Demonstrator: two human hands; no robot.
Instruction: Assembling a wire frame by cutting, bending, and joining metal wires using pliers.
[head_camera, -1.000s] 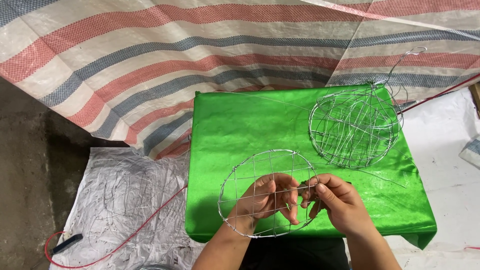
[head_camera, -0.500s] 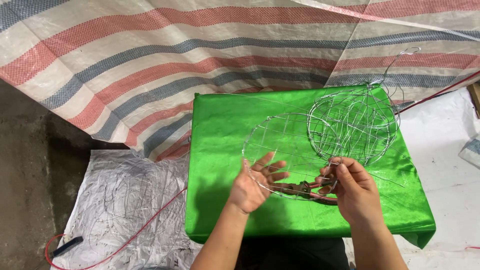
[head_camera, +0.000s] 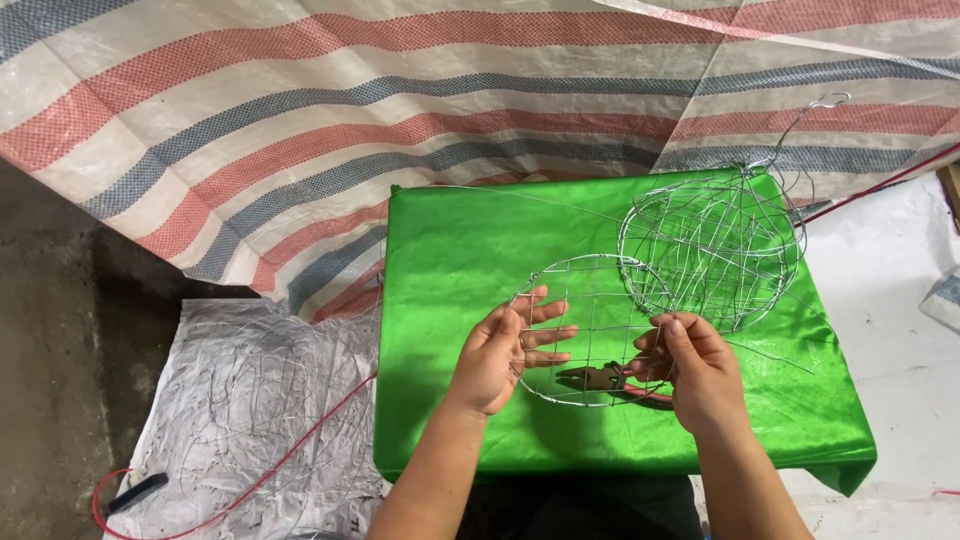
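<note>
I hold a round wire mesh frame (head_camera: 598, 259) between both hands, just above a table covered in shiny green cloth (head_camera: 460, 250). My left hand (head_camera: 503, 357) has its fingers spread along the frame's left rim, with the thumb on it. My right hand (head_camera: 697, 372) pinches the right rim. Under the frame, between my hands, lie pliers (head_camera: 606, 378) with red handles. A pile of similar round wire frames (head_camera: 715, 245) sits on the cloth at the back right, touching the frame I hold.
A red, blue and white striped tarp (head_camera: 300, 110) hangs behind the table. On the floor to the left lies a silvery sheet with loose wire (head_camera: 240, 400), crossed by a red cable (head_camera: 300, 445). White sheeting (head_camera: 900, 300) covers the ground at right.
The wire frame was turned over and tipped up half a second ago. Now it faces me between my hands, further right than a second ago. The pliers lie on the cloth beneath it.
</note>
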